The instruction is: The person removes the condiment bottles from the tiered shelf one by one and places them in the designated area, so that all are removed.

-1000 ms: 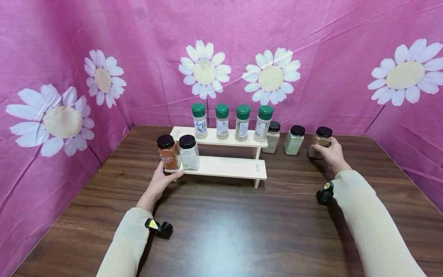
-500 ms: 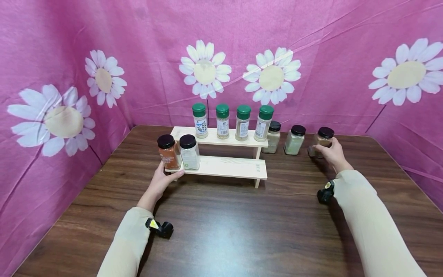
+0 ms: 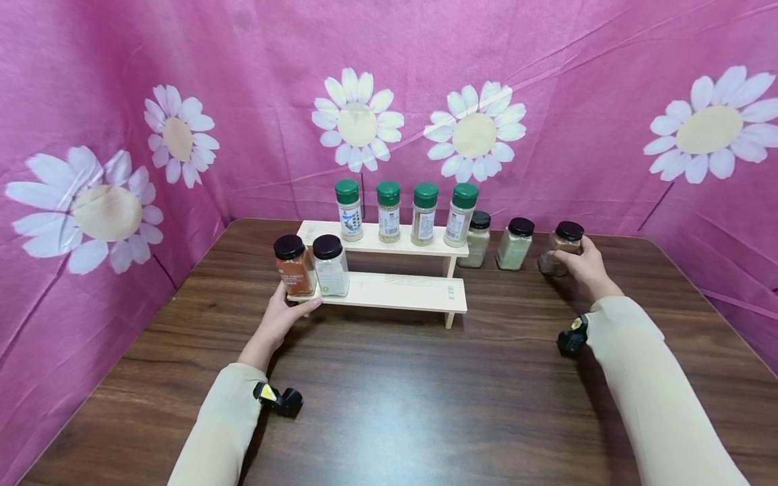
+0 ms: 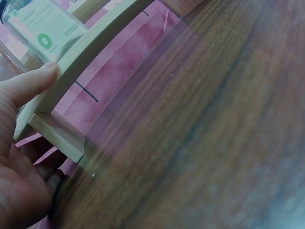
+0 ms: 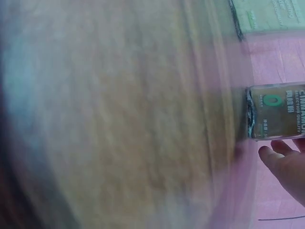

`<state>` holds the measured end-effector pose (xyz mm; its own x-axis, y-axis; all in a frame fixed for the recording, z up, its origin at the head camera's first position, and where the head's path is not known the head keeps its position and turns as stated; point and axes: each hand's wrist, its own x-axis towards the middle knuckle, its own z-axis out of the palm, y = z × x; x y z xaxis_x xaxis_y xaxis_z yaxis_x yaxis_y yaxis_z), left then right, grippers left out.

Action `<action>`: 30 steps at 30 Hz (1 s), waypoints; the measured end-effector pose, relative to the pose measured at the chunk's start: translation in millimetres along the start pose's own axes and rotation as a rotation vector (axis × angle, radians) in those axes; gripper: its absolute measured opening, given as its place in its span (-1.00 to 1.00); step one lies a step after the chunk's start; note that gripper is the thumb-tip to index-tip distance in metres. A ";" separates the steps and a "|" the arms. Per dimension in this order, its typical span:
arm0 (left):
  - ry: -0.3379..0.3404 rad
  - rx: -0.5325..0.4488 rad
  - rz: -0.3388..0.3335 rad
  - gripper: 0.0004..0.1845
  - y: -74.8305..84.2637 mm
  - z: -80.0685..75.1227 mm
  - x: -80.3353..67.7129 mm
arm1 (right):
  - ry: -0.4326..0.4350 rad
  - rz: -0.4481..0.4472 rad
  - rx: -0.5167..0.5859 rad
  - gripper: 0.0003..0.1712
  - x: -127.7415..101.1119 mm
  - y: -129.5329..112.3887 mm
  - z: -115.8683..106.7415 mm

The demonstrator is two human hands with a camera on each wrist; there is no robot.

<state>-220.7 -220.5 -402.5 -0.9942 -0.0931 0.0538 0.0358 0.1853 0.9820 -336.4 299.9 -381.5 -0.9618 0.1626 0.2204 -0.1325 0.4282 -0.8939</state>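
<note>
Pale matt wooden rack point(image 3: 389, 291), glossy dark table point(image 3: 425, 391)

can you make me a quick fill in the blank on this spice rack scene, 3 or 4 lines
1. The upper shelf of the wooden rack carries ____ bottles with green caps.
2. The right hand grips a jar of brown spice with a ____ lid.
3. The left hand holds the rack at its ____ end.
4. The lower shelf carries ____ jars.

Missing words: four; black; left; two
</note>
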 end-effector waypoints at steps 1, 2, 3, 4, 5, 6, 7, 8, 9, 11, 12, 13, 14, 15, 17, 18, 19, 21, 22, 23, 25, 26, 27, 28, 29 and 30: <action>-0.002 -0.002 0.003 -0.20 0.2 0.1 0.0 | 0.000 -0.011 0.022 -0.67 -0.5 -0.9 -1.0; -0.002 -0.003 0.006 -0.21 0.3 0.3 0.1 | -0.011 -0.016 0.072 -0.65 -1.2 -2.0 -2.0; -0.004 -0.003 0.008 -0.21 0.5 0.5 0.0 | -0.020 -0.025 0.100 -0.64 -1.8 -3.0 -2.9; -0.003 -0.003 0.009 -0.21 0.8 0.8 0.0 | -0.033 -0.026 0.163 -0.62 -2.8 -4.2 -3.7; -0.003 -0.002 0.009 -0.21 1.0 1.0 -0.1 | -0.043 -0.022 0.213 -0.60 -3.6 -5.2 -4.4; -0.002 -0.002 0.007 -0.21 1.3 1.2 -0.3 | -0.045 -0.021 0.225 -0.56 -4.3 -6.0 -5.2; 0.000 -0.002 0.005 -0.21 1.3 1.3 -0.3 | -0.047 -0.013 0.246 -0.50 -5.4 -7.2 -5.8; 0.002 0.000 0.003 -0.21 1.3 1.3 -0.3 | -0.041 0.002 0.256 -0.44 -5.9 -7.7 -6.2; 0.004 -0.001 0.002 -0.21 1.3 1.3 -0.4 | -0.032 0.011 0.274 -0.38 -5.8 -7.1 -6.5; 0.006 -0.004 0.001 -0.22 0.9 1.2 -0.5 | -0.020 0.018 0.224 -0.26 -6.3 -6.6 -7.3; 0.007 -0.007 0.001 -0.22 0.7 1.2 -0.6 | -0.017 0.015 0.214 -0.22 -6.1 -5.4 -8.0; 0.007 -0.009 0.002 -0.22 0.5 1.2 -0.6 | -0.008 0.023 0.248 -0.20 -4.8 -2.3 -8.3; 0.005 -0.010 0.002 -0.23 0.3 1.2 -0.6 | -0.009 0.014 0.239 -0.19 -3.7 1.1 -9.1; 0.003 -0.013 0.003 -0.23 -0.1 1.2 -0.5 | -0.010 0.005 0.251 -0.18 -2.1 5.7 -9.9; 0.001 -0.014 0.003 -0.23 -0.7 1.1 -0.3 | -0.004 -0.011 0.256 -0.18 2.9 17.0 -11.0; 0.001 -0.012 0.001 -0.22 -0.9 0.9 -0.2 | 0.001 -0.019 0.286 -0.19 6.9 24.4 -11.4; 0.002 -0.013 0.001 -0.22 -1.0 0.8 -0.1 | 0.011 -0.025 0.302 -0.20 10.3 30.9 -11.4; 0.005 -0.012 0.003 -0.22 -1.2 0.2 0.1 | 0.018 -0.050 0.341 -0.21 17.1 43.3 -11.3; 0.006 -0.012 0.004 -0.23 -0.9 0.0 0.1 | 0.015 -0.061 0.359 -0.21 19.2 47.2 -11.9; 0.007 -0.012 0.004 -0.23 -0.6 -0.2 -0.1 | 0.013 -0.064 0.364 -0.20 20.0 48.6 -12.1; 0.007 -0.011 0.007 -0.23 -0.1 -0.3 -0.3 | 0.011 -0.066 0.369 -0.19 16.1 44.2 -12.6; 0.006 -0.008 0.006 -0.23 0.1 -0.3 -0.6 | 0.010 -0.061 0.354 -0.19 11.8 38.7 -13.1; 0.005 -0.007 0.005 -0.22 0.2 -0.1 -0.9 | 0.012 -0.050 0.329 -0.20 6.2 30.8 -13.5; 0.004 -0.006 0.004 -0.22 0.3 0.0 -0.9 | 0.011 -0.042 0.295 -0.18 -1.7 18.8 -13.5; 0.005 -0.004 0.003 -0.22 0.3 0.1 -0.9 | 0.014 -0.037 0.254 -0.18 -9.3 6.8 -13.0; 0.004 -0.001 0.002 -0.22 0.1 0.1 -0.8 | 0.018 -0.036 0.222 -0.19 -16.4 -4.1 -12.7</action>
<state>-219.9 -220.3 -402.5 -0.9937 -0.0970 0.0567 0.0381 0.1842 0.9821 -317.0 306.8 -376.5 -0.9513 0.1668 0.2592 -0.2185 0.2281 -0.9488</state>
